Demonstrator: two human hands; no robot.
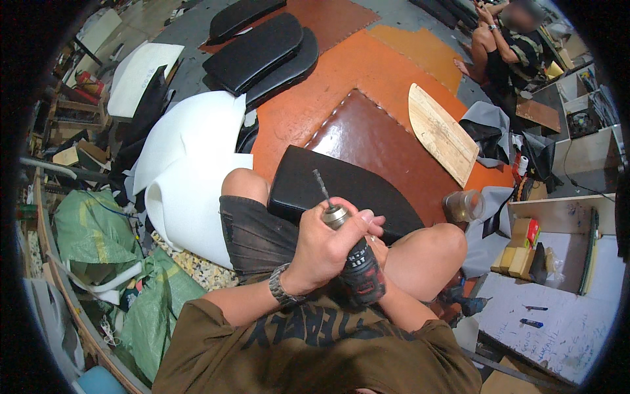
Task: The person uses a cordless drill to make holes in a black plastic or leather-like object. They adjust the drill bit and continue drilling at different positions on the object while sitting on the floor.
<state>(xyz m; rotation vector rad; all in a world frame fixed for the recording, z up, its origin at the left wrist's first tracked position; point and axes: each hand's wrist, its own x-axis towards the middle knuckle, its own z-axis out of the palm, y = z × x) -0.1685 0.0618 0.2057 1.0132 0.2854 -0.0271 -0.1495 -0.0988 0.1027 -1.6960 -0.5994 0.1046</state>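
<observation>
A black and red cordless drill [362,270] is held close to my body above my lap. A thin grey drill bit [319,185] sticks out of its silver chuck [335,216], pointing forward and slightly left. My left hand [320,248], with a metal watch at the wrist, is closed around the chuck end. My right hand [377,244] grips the drill from the right; the drill and my left hand cover most of its fingers. Just beyond the bit, a black padded panel [298,180] with one rounded end lies in front of my crossed legs.
Brown and orange sheets [282,131] cover the floor ahead, with a rounded wooden board [441,134] and clear jar [463,206] at right. More black padded panels [256,52] lie far left, near white foam [190,144]. Another person [512,46] sits far right.
</observation>
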